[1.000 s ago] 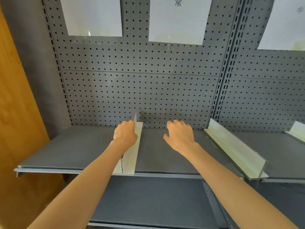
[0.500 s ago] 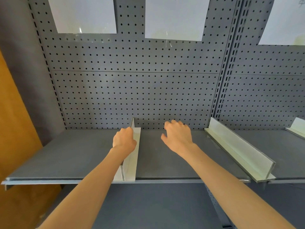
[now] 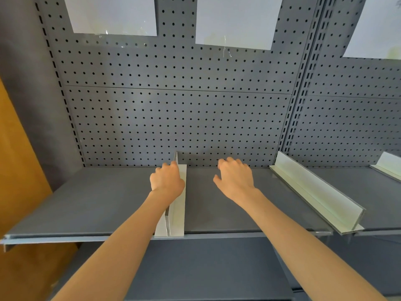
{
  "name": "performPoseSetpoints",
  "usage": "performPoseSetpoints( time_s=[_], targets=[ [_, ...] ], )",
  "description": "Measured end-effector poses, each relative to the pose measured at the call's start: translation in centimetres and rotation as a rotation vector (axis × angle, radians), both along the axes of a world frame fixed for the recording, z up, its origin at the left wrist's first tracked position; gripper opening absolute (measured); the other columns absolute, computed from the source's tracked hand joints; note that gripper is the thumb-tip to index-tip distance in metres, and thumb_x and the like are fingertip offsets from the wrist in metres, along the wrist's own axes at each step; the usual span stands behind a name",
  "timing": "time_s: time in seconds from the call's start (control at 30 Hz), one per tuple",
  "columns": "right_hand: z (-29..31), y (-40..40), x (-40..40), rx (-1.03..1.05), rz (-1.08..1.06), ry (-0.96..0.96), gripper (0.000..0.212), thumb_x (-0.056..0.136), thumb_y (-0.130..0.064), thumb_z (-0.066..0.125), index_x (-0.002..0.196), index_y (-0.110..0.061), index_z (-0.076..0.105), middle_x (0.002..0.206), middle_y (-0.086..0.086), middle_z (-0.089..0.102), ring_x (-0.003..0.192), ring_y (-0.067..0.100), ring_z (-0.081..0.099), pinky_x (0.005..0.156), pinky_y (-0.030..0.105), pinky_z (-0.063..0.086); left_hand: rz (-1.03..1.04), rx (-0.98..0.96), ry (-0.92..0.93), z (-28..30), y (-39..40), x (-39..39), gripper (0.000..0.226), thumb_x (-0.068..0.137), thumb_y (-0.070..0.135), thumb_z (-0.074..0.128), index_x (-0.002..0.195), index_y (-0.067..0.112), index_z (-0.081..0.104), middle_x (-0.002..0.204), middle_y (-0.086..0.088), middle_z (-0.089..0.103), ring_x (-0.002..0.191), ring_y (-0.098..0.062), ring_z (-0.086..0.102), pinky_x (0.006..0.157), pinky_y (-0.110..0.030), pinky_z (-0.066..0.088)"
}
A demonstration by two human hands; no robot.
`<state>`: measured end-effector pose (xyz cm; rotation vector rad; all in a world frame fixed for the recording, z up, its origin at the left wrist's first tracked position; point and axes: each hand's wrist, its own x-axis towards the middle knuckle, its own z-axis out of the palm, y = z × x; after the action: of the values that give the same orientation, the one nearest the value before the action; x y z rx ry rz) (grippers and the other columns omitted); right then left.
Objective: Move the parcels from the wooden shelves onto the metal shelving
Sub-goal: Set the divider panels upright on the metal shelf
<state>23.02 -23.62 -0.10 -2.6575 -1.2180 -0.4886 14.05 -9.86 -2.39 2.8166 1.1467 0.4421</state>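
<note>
No parcel is in view. A grey metal shelf (image 3: 97, 203) runs across the frame in front of a perforated back panel (image 3: 173, 116). A white upright divider (image 3: 179, 213) stands on it from front to back. My left hand (image 3: 167, 181) sits against the divider's left side, its fingers curled over the top edge of the upright wall. My right hand (image 3: 235, 179) hovers over the bare shelf to the right of the divider, with loosely bent fingers and nothing in it.
A second white divider (image 3: 314, 192) lies further right and a third (image 3: 388, 166) at the right edge. A wooden panel (image 3: 19, 170) borders the left. A lower grey shelf (image 3: 206, 268) sits beneath. White paper sheets (image 3: 112, 14) hang on the back panel.
Both hands stay almost where they were, the left on the divider. The view has shifted slightly, so the shelf's front edge sits lower in the frame.
</note>
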Motion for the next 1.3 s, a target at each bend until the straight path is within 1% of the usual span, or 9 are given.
performPoseSetpoints(
  time_s=[0.1, 0.23, 0.57, 0.7, 0.87, 1.0, 1.07, 1.13, 1.3],
  targets=[
    [0.2, -0.3, -0.4, -0.008, -0.018, -0.012, 0.026, 0.097, -0.026, 0.050, 0.116, -0.010, 0.057, 0.111, 0.007, 0.061, 0.102, 0.024, 0.055, 0.080, 0.030, 0.039, -0.008, 0.060, -0.041, 0.5, -0.1, -0.3, 0.032, 0.092, 0.018, 0.050, 0.123, 0.008, 0.049, 0.114, -0.010, 0.056, 0.106, -0.028, 0.052, 0.068, -0.030, 0.037],
    [1.1, -0.7, -1.3, 0.000, -0.035, -0.016, 0.026, 0.096, -0.025, 0.050, 0.116, -0.010, 0.057, 0.113, 0.008, 0.060, 0.105, 0.026, 0.054, 0.084, 0.032, 0.040, -0.029, 0.174, -0.098, 1.8, -0.4, -1.8, 0.031, 0.092, 0.016, 0.047, 0.123, 0.010, 0.052, 0.113, -0.009, 0.059, 0.105, -0.027, 0.052, 0.067, -0.029, 0.038],
    [3.7, -3.5, -6.4, 0.034, 0.046, -0.082, 0.025, 0.096, -0.026, 0.050, 0.114, -0.009, 0.057, 0.112, 0.009, 0.060, 0.106, 0.028, 0.052, 0.084, 0.034, 0.039, 0.027, 0.314, -0.165, 4.8, -3.4, -9.6, 0.025, 0.091, 0.017, 0.049, 0.112, 0.009, 0.059, 0.104, -0.007, 0.063, 0.098, -0.026, 0.053, 0.070, -0.028, 0.034],
    [3.4, -5.9, -8.4, 0.030, 0.093, -0.098, 0.026, 0.096, -0.026, 0.049, 0.115, -0.009, 0.057, 0.113, 0.009, 0.059, 0.107, 0.028, 0.052, 0.086, 0.034, 0.039, 0.081, 0.318, -0.162, 4.5, -6.0, -13.0, 0.025, 0.091, 0.020, 0.049, 0.111, 0.010, 0.059, 0.105, -0.007, 0.063, 0.099, -0.027, 0.054, 0.071, -0.029, 0.034],
    [1.5, -8.6, -10.8, -0.005, 0.161, -0.088, 0.026, 0.096, -0.027, 0.050, 0.114, -0.009, 0.057, 0.113, 0.009, 0.060, 0.106, 0.028, 0.053, 0.084, 0.033, 0.039, 0.162, 0.306, -0.106, 2.8, -9.7, -17.1, 0.025, 0.093, 0.023, 0.047, 0.113, 0.012, 0.058, 0.108, -0.006, 0.063, 0.100, -0.026, 0.055, 0.081, -0.032, 0.040],
    [0.1, -9.8, -12.9, -0.026, 0.220, -0.071, 0.026, 0.096, -0.027, 0.050, 0.114, -0.010, 0.057, 0.112, 0.007, 0.060, 0.103, 0.026, 0.053, 0.078, 0.031, 0.036, 0.180, 0.295, -0.101, 1.7, -12.3, -20.4, 0.025, 0.095, 0.025, 0.047, 0.113, 0.012, 0.059, 0.107, -0.006, 0.064, 0.099, -0.024, 0.057, 0.078, -0.031, 0.043],
    [-0.4, -10.1, -14.3, -0.046, 0.247, -0.053, 0.026, 0.096, -0.028, 0.050, 0.112, -0.010, 0.057, 0.111, 0.007, 0.060, 0.102, 0.026, 0.053, 0.074, 0.030, 0.033, 0.207, 0.299, -0.082, 1.5, -13.2, -22.4, 0.025, 0.095, 0.025, 0.047, 0.112, 0.012, 0.059, 0.106, -0.006, 0.065, 0.098, -0.024, 0.057, 0.076, -0.030, 0.044],
    [-0.5, -10.0, -15.4, -0.053, 0.260, -0.044, 0.024, 0.096, -0.028, 0.050, 0.108, -0.009, 0.057, 0.109, 0.007, 0.059, 0.101, 0.026, 0.053, 0.073, 0.029, 0.031, 0.231, 0.299, -0.065, 1.6, -13.4, -23.8, 0.027, 0.096, 0.027, 0.046, 0.116, 0.013, 0.058, 0.109, -0.005, 0.065, 0.101, -0.023, 0.057, 0.080, -0.030, 0.045],
    [0.1, -8.7, -19.5, -0.020, 0.330, -0.059, 0.021, 0.096, -0.027, 0.050, 0.107, -0.009, 0.057, 0.107, 0.008, 0.060, 0.101, 0.027, 0.054, 0.074, 0.030, 0.033, 0.331, 0.307, -0.065, 2.0, -13.3, -28.9, 0.028, 0.095, 0.027, 0.046, 0.116, 0.014, 0.059, 0.113, -0.005, 0.064, 0.104, -0.023, 0.057, 0.085, -0.032, 0.044]
  ],
)
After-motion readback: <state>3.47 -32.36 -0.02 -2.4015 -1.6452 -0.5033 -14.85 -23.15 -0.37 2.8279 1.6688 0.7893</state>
